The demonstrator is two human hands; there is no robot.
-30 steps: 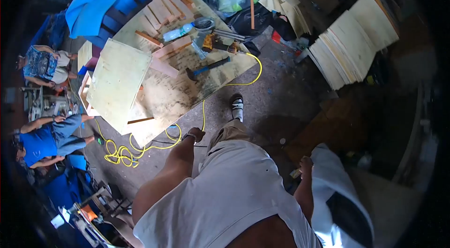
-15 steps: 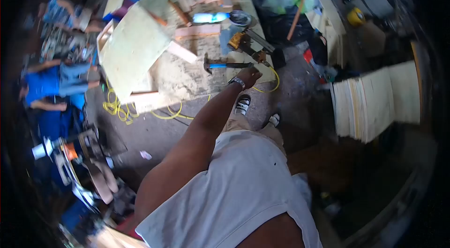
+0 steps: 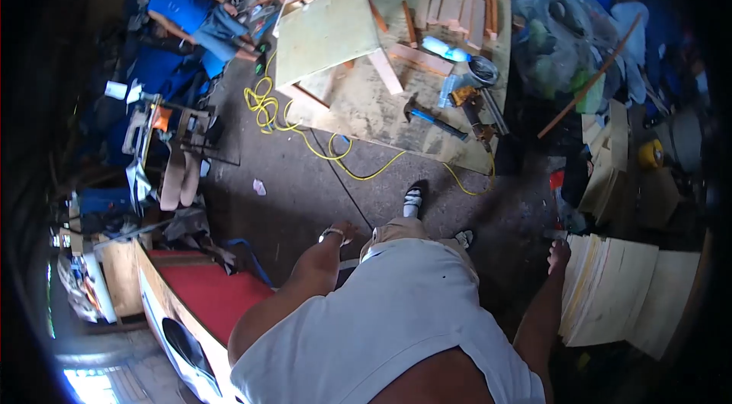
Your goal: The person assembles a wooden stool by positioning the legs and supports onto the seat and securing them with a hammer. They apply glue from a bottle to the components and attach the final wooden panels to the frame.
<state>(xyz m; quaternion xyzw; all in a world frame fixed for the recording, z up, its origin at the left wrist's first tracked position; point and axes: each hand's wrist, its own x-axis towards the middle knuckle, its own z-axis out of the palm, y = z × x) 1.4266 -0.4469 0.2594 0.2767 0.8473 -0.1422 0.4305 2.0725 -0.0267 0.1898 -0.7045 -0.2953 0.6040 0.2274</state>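
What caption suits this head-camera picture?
Standing before a workbench bearing a hammer, left hand at the hip, right hand beside stacked boards.

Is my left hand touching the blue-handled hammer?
Apart. The head view shows the left hand well short of the table, with floor between it and the hammer lying there.

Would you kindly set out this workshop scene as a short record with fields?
Left hand: left hand hangs beside the thigh, watch on the wrist; grip unclear.
Right hand: right hand at the near corner of the plywood stack; contact and grip unclear.
Worktable: worktable carries a plywood panel, hammer, water bottle and wood blocks.
Floor: yellow cord coiled by the table.
Others: two people at upper left.
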